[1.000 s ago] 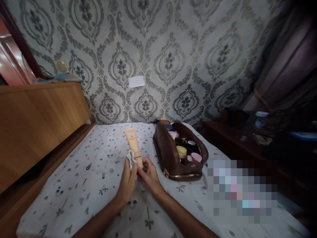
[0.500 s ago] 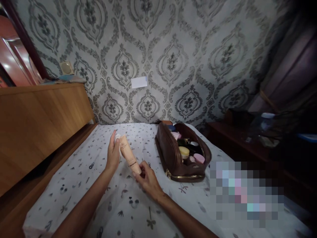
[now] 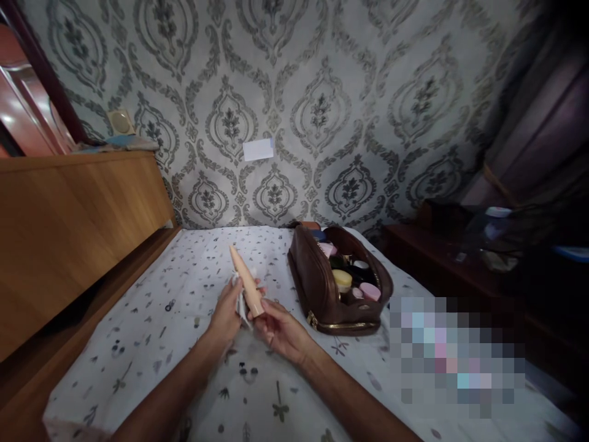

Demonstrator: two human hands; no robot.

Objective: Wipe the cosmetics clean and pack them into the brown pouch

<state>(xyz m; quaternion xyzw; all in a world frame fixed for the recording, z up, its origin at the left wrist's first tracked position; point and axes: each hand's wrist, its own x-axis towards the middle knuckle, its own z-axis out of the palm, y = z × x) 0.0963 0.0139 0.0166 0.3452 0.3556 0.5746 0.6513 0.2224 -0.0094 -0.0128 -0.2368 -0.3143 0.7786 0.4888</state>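
Note:
A peach-coloured squeeze tube [image 3: 246,279] is held above the bed, its flat crimped end pointing up and away from me. My right hand [image 3: 284,331] pinches it at the capped lower end. In my left hand [image 3: 226,310] is a thin white tissue [image 3: 242,308], pressed against the tube's left side; part of the tissue hangs below the fingers. To the right of my hands stands an open brown cosmetic bag [image 3: 306,270]. Inside it are a yellow-lidded jar [image 3: 342,280], a pink-lidded jar [image 3: 370,291] and several other items, partly hidden in shadow.
The bed has a white patterned sheet [image 3: 207,380]. A wooden board [image 3: 83,227] rises along the left side. At the right, a dark red bedside table [image 3: 414,245] carries a clear bottle [image 3: 496,224]. A blurred-out patch covers the sheet's right side. Patterned wallpaper fills the back.
The tube has turned, so its narrow side now shows instead of its printed front. My left hand has moved down and right along it with the tissue.

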